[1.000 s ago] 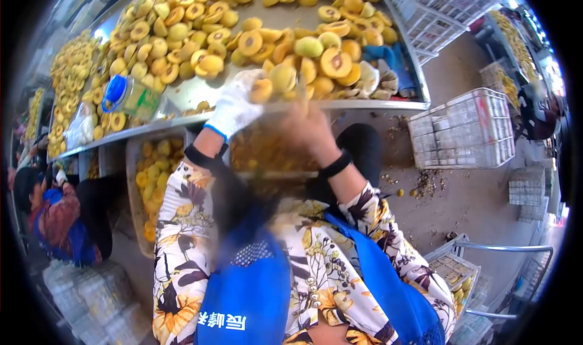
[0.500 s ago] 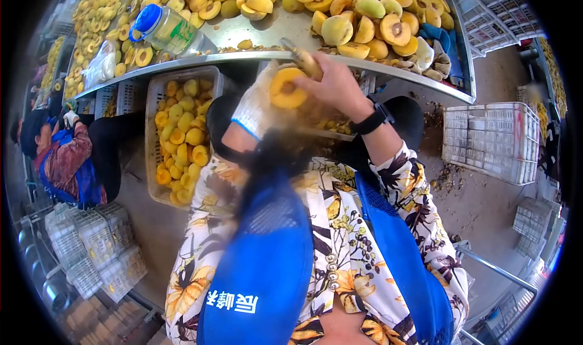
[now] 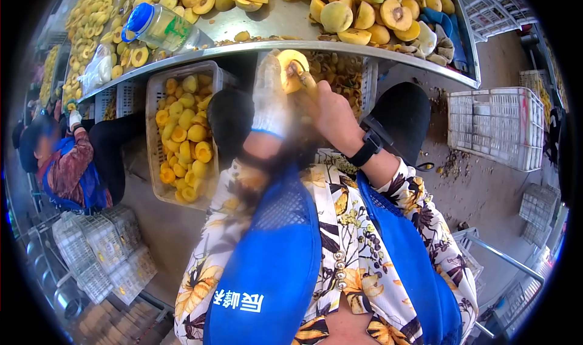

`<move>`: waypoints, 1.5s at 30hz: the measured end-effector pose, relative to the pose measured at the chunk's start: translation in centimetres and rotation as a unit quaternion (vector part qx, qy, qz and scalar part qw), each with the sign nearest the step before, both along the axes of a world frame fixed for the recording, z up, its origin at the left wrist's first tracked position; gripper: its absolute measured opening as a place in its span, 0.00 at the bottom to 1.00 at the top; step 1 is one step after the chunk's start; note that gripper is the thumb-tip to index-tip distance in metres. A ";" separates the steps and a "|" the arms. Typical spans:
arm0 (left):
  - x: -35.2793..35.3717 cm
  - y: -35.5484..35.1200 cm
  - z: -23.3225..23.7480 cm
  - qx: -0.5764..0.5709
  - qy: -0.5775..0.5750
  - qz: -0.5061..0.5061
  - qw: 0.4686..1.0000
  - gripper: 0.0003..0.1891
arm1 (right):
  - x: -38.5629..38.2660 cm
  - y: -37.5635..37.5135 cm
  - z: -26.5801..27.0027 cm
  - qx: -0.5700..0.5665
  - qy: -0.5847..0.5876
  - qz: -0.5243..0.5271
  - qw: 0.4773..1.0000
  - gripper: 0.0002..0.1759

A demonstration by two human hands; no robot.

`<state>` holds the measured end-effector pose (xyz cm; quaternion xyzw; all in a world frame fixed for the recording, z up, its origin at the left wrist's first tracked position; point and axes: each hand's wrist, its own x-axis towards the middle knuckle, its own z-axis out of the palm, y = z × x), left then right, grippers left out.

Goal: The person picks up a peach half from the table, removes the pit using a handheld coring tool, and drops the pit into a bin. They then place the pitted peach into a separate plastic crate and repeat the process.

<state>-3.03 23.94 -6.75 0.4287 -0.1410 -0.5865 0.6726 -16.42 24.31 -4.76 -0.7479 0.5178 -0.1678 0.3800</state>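
My left hand (image 3: 270, 99), in a white work glove with a blue hem, is closed around a yellow peach half (image 3: 291, 60), its cut face turned to the right. My bare right hand (image 3: 337, 115), with a black band at the wrist, is wrapped around the light handle of a pitting knife (image 3: 310, 89). The knife's metal tip is at the middle of the peach half. Both hands are just in front of the metal table's edge, above my lap. A smear on the lens blurs the area below them.
Cut peaches (image 3: 364, 17) are heaped on the metal table (image 3: 267, 23). A blue-lidded bottle (image 3: 164, 28) lies near its edge. Left of my knees is a tub of peach halves (image 3: 185, 132); a white crate (image 3: 495, 129) is at right. A co-worker (image 3: 70, 157) sits at left.
The peach half has been tilted and raised slightly in my left hand. My right hand has moved down and turned, bringing the knife's tip from above the fruit to its centre.
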 end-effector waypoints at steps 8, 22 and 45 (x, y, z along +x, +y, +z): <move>0.7 0.2 -0.3 -0.011 -0.213 -0.004 0.977 0.17 | 0.4 0.9 -1.4 0.002 0.027 0.077 0.997 0.14; 1.2 -0.2 -0.6 0.101 -0.058 0.125 0.985 0.11 | 3.1 1.9 -0.4 0.196 -0.089 0.005 0.977 0.15; 15.0 4.0 0.8 0.176 -0.259 0.203 0.928 0.21 | -0.2 -1.3 -2.9 0.439 -0.246 0.035 0.863 0.11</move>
